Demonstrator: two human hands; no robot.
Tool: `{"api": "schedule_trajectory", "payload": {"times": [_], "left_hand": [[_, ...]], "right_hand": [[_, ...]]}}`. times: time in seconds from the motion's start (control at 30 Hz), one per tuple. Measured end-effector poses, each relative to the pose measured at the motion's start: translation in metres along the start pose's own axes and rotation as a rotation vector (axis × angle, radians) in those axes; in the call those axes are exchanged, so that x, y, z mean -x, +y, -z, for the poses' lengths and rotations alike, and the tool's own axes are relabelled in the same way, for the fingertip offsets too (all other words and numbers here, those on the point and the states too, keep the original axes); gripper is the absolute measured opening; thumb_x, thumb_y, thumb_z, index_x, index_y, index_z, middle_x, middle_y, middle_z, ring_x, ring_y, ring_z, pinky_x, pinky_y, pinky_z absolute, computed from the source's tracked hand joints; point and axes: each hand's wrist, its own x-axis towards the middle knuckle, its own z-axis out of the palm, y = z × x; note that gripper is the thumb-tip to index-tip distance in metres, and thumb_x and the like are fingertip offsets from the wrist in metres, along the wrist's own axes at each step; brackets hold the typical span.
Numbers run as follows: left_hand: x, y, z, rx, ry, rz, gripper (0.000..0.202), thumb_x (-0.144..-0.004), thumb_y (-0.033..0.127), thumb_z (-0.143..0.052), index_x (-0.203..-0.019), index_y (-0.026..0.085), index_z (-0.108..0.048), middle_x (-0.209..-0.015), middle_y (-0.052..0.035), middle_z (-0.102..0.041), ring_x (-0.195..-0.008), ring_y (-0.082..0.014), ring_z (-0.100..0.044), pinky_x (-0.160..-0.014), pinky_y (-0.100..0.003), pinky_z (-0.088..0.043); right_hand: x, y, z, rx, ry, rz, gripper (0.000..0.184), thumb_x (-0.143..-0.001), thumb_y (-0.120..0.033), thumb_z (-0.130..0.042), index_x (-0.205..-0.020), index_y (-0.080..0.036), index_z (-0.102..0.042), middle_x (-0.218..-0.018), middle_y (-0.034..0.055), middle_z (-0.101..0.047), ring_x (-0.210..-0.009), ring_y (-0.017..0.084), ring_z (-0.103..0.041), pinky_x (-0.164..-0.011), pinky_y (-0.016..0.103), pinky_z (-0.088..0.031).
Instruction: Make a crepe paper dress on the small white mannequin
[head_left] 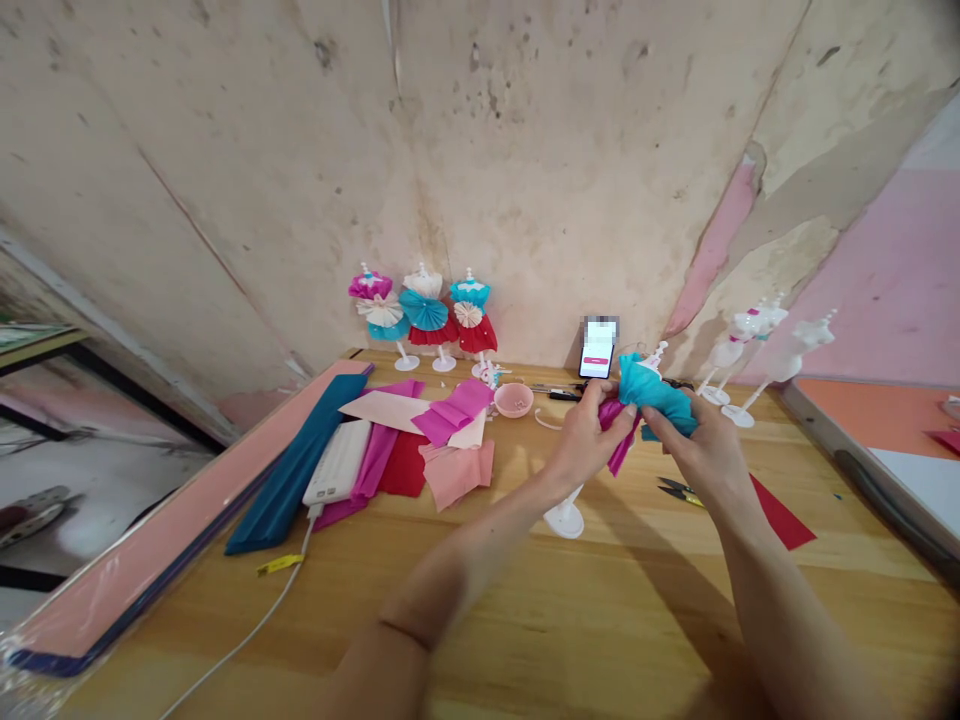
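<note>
A miniature white dress form tilts in front of me, wrapped in turquoise crepe paper. Magenta crepe paper hangs below the turquoise, and the form's round white base shows near the tabletop. My left hand is closed on the left side of the dressed form, thumb pressed against the paper. From the other side, my right hand pinches the turquoise crepe paper between thumb and fingers. The form's middle is hidden behind the paper and hands. Close to my right wrist lie yellow-handled scissors.
Three dressed forms stand by the wall; bare white ones stand at right. Crepe paper pieces, a white power bank with cable and a pink bowl lie left. A phone leans on the wall. Red paper lies right.
</note>
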Motion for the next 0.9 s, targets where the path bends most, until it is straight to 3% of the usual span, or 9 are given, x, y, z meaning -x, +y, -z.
{"api": "schedule_trajectory", "payload": {"times": [0.3, 0.47, 0.9], "left_hand": [[0.0006, 0.0017, 0.0023, -0.098, 0.042, -0.009, 0.026, -0.093, 0.036, -0.053, -0.114, 0.021, -0.05, -0.111, -0.0076, -0.065, -0.099, -0.0182, -0.063, -0.09, -0.033, -0.05], [-0.0002, 0.0017, 0.0033, -0.078, 0.042, -0.015, 0.026, -0.093, 0.036, -0.053, -0.113, 0.021, -0.049, -0.113, -0.0081, -0.065, -0.102, -0.0182, -0.063, -0.091, -0.033, -0.049], [-0.0004, -0.0015, 0.0015, -0.077, 0.041, -0.036, 0.025, -0.092, 0.034, -0.056, -0.113, 0.021, -0.051, -0.109, -0.007, -0.066, -0.1, -0.0188, -0.064, -0.091, -0.034, -0.05]], "right_hand": [[0.0027, -0.0016, -0.0047, -0.023, 0.04, 0.004, 0.038, -0.08, -0.057, -0.065, -0.086, -0.019, -0.064, -0.063, 0.0018, -0.065, -0.054, 0.017, -0.057, -0.055, 0.03, -0.044], [0.0012, -0.0016, -0.0018, -0.062, -0.021, -0.005, 0.034, -0.08, -0.053, -0.066, -0.087, -0.019, -0.066, -0.068, 0.0025, -0.068, -0.056, 0.017, -0.058, -0.056, 0.03, -0.045], [-0.0008, -0.0014, -0.0015, -0.13, -0.027, -0.017, 0.033, -0.081, -0.051, -0.067, -0.083, -0.018, -0.065, -0.058, -0.0008, -0.059, -0.049, 0.013, -0.049, -0.048, 0.026, -0.037]]}}
